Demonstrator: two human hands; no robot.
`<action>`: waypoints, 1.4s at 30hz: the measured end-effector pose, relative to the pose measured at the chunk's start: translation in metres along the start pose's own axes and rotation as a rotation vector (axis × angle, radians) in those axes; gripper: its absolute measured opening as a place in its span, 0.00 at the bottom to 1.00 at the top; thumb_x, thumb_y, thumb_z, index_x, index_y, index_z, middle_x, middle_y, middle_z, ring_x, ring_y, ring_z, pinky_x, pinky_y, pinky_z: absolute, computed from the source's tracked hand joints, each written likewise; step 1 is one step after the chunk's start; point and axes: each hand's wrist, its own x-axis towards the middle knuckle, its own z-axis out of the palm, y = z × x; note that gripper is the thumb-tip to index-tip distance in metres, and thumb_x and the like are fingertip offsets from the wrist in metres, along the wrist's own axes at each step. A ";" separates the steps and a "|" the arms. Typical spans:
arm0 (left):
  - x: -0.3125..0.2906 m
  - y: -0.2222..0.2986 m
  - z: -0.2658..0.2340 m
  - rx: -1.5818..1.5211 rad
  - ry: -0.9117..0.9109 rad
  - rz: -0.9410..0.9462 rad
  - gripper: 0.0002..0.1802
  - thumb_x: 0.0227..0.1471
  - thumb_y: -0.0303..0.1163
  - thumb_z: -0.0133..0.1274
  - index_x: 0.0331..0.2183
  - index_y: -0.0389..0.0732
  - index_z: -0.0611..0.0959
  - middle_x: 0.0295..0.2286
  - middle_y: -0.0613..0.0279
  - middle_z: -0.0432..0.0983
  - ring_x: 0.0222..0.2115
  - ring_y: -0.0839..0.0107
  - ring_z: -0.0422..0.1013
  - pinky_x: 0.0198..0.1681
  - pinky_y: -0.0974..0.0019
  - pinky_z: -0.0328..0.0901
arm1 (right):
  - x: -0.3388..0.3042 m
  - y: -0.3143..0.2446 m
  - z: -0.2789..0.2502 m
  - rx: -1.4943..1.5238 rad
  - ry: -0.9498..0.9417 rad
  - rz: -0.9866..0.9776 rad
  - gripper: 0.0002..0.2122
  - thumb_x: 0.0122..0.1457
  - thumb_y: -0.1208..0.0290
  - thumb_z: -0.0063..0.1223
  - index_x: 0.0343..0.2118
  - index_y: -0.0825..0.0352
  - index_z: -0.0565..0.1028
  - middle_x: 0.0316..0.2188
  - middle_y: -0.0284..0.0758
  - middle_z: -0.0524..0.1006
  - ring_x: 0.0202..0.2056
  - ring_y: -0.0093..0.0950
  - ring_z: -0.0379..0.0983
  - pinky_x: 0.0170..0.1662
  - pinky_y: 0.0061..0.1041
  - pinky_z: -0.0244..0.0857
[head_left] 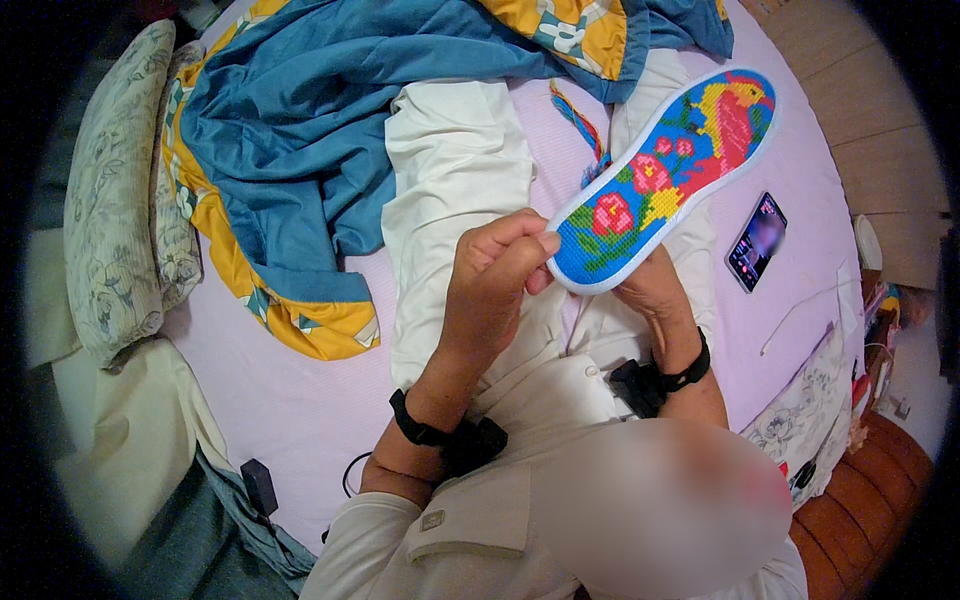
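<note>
Lilac bed sheet (300, 400) lay beneath person's lap, blue-and-yellow quilt (300, 150) far left, phone (757, 242) right. Left hand (495, 285) pinched near end of embroidered insole (665, 175) closed; right hand (655, 295) supported it underneath, grip hidden, cannot tell. Insole looked light, thin, flexible; best held at edges. Loose threads (580, 120) trailed beyond.

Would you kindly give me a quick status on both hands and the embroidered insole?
Left hand pinching heel edge of embroidered insole. Right hand under insole, supporting it. Loose coloured threads on bed behind; phone to the right, apart.
</note>
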 end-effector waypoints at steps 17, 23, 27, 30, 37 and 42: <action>-0.001 -0.001 -0.004 -0.008 -0.004 -0.019 0.05 0.45 0.26 0.48 0.23 0.34 0.76 0.17 0.70 0.67 0.15 0.85 0.58 0.18 0.81 0.52 | -0.003 -0.002 0.003 -0.110 0.008 -0.035 0.17 0.49 0.73 0.57 0.44 0.69 0.70 0.40 0.33 0.74 0.41 0.24 0.70 0.45 0.24 0.64; -0.002 0.002 -0.005 -0.006 0.002 -0.031 0.06 0.44 0.23 0.46 0.23 0.32 0.78 0.17 0.71 0.67 0.17 0.86 0.55 0.19 0.81 0.50 | -0.008 -0.010 0.008 -0.301 0.072 -0.070 0.17 0.49 0.75 0.55 0.43 0.70 0.70 0.40 0.33 0.74 0.42 0.24 0.69 0.46 0.24 0.62; -0.002 0.000 -0.007 -0.041 0.005 -0.047 0.06 0.44 0.24 0.46 0.24 0.33 0.78 0.17 0.72 0.66 0.16 0.87 0.55 0.19 0.81 0.50 | -0.008 -0.006 0.004 -0.294 0.081 -0.085 0.20 0.47 0.74 0.60 0.44 0.70 0.70 0.41 0.33 0.73 0.42 0.24 0.69 0.46 0.24 0.62; -0.001 -0.002 -0.008 -0.068 -0.011 -0.061 0.06 0.45 0.24 0.47 0.24 0.33 0.78 0.17 0.72 0.66 0.16 0.87 0.55 0.19 0.81 0.50 | -0.008 -0.005 0.002 -0.292 0.062 -0.087 0.20 0.47 0.74 0.60 0.44 0.70 0.70 0.41 0.33 0.73 0.41 0.24 0.69 0.46 0.24 0.62; -0.001 -0.001 -0.010 -0.083 -0.051 -0.063 0.06 0.45 0.25 0.47 0.24 0.33 0.78 0.17 0.72 0.66 0.16 0.87 0.55 0.19 0.82 0.50 | -0.009 -0.007 0.004 -0.302 0.057 -0.057 0.18 0.47 0.75 0.58 0.43 0.70 0.70 0.41 0.33 0.74 0.43 0.25 0.68 0.48 0.25 0.61; -0.003 0.000 -0.007 -0.099 -0.023 -0.051 0.06 0.45 0.25 0.47 0.24 0.33 0.78 0.17 0.72 0.66 0.17 0.87 0.54 0.19 0.81 0.49 | -0.009 -0.006 0.003 -0.334 0.050 -0.050 0.19 0.47 0.75 0.59 0.44 0.69 0.70 0.42 0.33 0.73 0.45 0.25 0.67 0.49 0.25 0.60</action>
